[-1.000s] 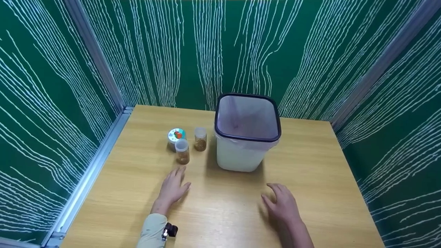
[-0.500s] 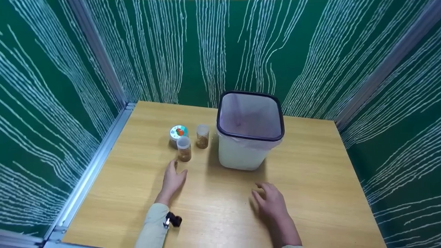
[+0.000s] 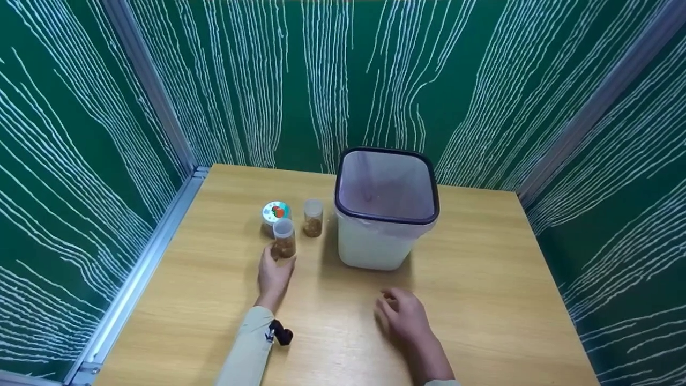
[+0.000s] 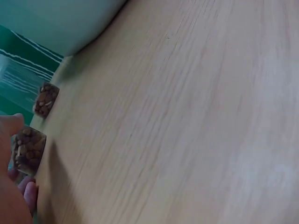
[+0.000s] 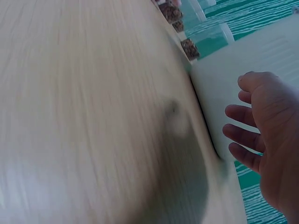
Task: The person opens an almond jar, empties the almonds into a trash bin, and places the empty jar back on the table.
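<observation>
A clear jar [image 3: 284, 238] partly filled with brown nut-like pieces stands upright on the table. My left hand [image 3: 275, 273] holds it low down, fingers on its left and thumb at its near right. The left wrist view has the thumb [image 4: 11, 124] and fingers on either side of the jar's filled base [image 4: 29, 148]. Just behind stand a second similar jar [image 3: 313, 219] and a round tub [image 3: 275, 210] with a fruit picture on its lid. Holding nothing, my right hand [image 3: 406, 316] hovers near the table with loosely curled fingers, in front of the bin.
A white bin [image 3: 375, 246] with a black rim and a thin liner stands right of the jars, at the back of the wooden table [image 3: 482, 257]. Green walls [image 3: 300, 107] with white streaks and metal posts [image 3: 144, 75] enclose the table.
My left hand has moved forward from in front of the near jar and now has its fingers round it. My right hand has drifted left. The jars and bin stay put.
</observation>
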Tool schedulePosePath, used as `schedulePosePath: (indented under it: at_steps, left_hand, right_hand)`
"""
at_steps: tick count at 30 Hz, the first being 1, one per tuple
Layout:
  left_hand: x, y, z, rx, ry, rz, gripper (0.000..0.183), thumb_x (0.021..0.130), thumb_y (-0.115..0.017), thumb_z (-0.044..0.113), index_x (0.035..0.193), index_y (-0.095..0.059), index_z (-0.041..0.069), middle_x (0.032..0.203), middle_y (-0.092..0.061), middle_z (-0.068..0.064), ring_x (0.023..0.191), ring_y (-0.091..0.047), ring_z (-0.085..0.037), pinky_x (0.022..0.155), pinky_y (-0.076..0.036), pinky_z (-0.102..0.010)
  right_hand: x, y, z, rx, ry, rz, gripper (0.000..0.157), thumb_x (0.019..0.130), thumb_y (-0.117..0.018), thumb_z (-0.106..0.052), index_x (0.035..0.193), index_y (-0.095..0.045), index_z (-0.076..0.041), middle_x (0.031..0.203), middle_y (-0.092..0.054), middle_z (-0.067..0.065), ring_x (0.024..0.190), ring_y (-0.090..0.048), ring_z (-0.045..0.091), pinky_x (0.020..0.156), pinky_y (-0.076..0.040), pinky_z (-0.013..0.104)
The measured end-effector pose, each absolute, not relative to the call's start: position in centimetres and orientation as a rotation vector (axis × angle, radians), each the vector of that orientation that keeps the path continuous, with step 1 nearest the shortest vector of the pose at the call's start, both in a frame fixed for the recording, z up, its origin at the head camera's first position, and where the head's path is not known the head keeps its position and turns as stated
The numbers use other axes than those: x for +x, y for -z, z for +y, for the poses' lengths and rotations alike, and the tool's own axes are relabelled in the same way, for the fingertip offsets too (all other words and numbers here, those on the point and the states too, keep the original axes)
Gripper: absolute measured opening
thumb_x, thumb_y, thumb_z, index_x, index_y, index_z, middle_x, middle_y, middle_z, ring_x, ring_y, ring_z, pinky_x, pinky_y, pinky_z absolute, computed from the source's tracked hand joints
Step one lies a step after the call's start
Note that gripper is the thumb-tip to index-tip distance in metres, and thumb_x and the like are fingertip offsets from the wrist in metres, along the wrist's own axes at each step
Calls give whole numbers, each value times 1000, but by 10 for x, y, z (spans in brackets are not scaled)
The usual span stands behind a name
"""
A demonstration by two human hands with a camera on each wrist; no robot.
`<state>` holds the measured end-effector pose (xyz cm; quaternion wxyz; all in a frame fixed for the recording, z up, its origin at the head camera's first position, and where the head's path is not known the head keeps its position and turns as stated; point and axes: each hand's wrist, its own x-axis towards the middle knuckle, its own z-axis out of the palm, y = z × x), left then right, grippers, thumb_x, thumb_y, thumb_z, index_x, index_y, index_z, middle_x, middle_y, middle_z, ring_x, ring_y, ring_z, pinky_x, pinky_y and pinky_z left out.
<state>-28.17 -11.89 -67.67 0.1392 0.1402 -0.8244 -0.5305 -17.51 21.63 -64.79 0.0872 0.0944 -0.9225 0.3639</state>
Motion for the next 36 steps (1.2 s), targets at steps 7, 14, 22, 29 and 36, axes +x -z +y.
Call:
schedulePosePath:
  at_steps: [7, 14, 22, 29, 36]
  left_hand:
    - [-295, 681, -113, 459, 1466, -2315, 56, 79, -81, 31, 125, -55, 11, 117, -61, -7, 107, -58, -24, 90, -46, -43]
    - [-307, 685, -110, 461, 1473, -2301, 66, 76, -82, 32, 130, -52, 10, 125, -57, -10, 115, -54, -26, 98, -42, -42]
    - [-307, 682, -110, 472, 1441, -2345, 62, 76, -83, 29, 129, -54, 12, 125, -59, -8, 116, -55, -25, 97, -42, -43]
    - [-306, 680, -111, 441, 1476, -2326, 61, 75, -84, 27, 127, -56, 12, 124, -61, -9, 114, -56, -27, 98, -42, -43]
    - [-299, 672, -107, 424, 1484, -2342, 59, 72, -85, 31, 123, -60, 17, 119, -64, -5, 110, -59, -22, 94, -45, -42]
  right_hand:
    - [-183, 648, 203, 361, -1147, -2778, 21, 93, -65, -23, 108, -70, -9, 96, -67, -3, 90, -64, 12, 80, -54, 35]
    - [-190, 644, 194, 442, -1141, -2753, 21, 94, -63, -23, 106, -70, -7, 93, -68, -5, 86, -63, 10, 78, -53, 35]
    - [-180, 651, 194, 472, -1176, -2722, 15, 93, -64, -19, 101, -71, -8, 88, -66, -9, 80, -62, 8, 72, -54, 32]
    - [-174, 656, 199, 462, -1140, -2716, 13, 93, -64, -18, 99, -71, -9, 85, -66, -9, 77, -62, 7, 69, -53, 31]
    - [-170, 647, 203, 373, -1164, -2772, 17, 94, -62, -21, 103, -71, -9, 91, -68, -6, 83, -63, 9, 74, -54, 34]
